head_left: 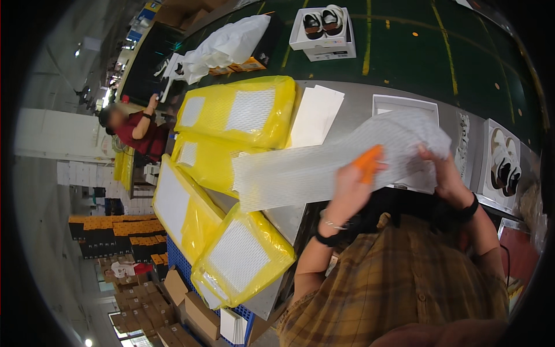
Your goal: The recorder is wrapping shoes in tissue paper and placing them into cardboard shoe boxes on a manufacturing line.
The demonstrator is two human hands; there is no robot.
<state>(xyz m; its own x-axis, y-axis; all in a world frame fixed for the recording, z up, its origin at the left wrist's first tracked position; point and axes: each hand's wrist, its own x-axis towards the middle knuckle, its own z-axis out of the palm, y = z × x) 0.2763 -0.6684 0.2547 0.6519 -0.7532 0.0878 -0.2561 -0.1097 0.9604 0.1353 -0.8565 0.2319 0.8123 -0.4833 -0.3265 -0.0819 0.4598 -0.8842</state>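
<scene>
My hands are apart: the left hand [354,184], something orange [368,162] too blurred to name at its fingers, is curled closed on the near edge of a translucent white textured sheet [300,176], while the right hand [446,170] has its thumb against the bunched right end, its grip too blurred to tell. Sheet is raised over an open white box [402,103], its loose left end reaching a yellow-wrapped pack [202,162]; white papers [318,113] lie beyond it, and boxed shoes [506,165] stand to my right.
</scene>
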